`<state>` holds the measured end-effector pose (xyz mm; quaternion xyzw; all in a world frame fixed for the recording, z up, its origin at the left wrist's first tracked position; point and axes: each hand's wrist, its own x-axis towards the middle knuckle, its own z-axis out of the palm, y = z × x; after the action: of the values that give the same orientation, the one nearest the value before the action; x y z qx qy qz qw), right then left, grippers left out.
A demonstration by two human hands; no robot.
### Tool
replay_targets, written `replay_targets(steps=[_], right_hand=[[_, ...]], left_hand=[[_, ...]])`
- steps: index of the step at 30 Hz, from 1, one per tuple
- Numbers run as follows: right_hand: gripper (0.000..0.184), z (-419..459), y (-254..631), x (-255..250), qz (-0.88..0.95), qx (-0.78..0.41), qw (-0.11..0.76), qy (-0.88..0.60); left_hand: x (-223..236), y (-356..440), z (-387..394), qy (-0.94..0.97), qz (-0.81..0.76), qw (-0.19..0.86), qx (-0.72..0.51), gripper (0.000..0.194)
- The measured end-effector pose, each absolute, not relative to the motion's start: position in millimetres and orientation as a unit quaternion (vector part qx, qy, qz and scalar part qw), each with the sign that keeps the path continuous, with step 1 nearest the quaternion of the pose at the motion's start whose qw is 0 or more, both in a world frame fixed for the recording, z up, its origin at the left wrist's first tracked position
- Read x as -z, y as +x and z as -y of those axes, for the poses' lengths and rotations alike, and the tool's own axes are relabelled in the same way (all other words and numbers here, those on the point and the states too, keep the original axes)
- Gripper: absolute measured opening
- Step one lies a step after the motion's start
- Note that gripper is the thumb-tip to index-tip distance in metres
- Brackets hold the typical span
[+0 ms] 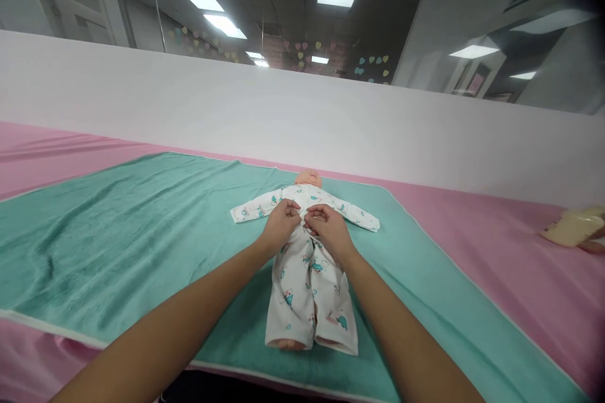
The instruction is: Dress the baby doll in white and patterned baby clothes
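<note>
A baby doll (309, 179) lies on its back, head away from me, dressed in a white printed long-sleeved top (258, 208) and matching trousers (295, 283). Both sleeves are spread out to the sides. At the doll's middle, my left hand (283, 221) pinches the front of the top with thumb and fingertips. Close beside it, my right hand (327, 227) is also closed in a pinch on the top's front. Whatever fastening lies between the fingertips is too small to make out. One foot shows slightly at a trouser leg opening.
Under the doll is a green towel (118, 233), wrinkled at the left, over a pink cloth (463, 220). A white low wall (236, 113) with a reflective glass panel (283, 19) stands behind. At the right edge lies a pale yellow item (571, 228), partly cut off.
</note>
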<state>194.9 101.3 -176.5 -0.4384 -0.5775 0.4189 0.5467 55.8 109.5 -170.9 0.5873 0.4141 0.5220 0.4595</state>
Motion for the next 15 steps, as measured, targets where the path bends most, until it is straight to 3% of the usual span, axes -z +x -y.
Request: replay_targets(steps=[15], right_hand=[[0.022, -102.2, 197.8, 176.4, 0.583, -0.405, 0.544, -0.448]], left_hand=[[172.7, 54.6, -110.7, 0.602, -0.402, 0.464, -0.511, 0.017]])
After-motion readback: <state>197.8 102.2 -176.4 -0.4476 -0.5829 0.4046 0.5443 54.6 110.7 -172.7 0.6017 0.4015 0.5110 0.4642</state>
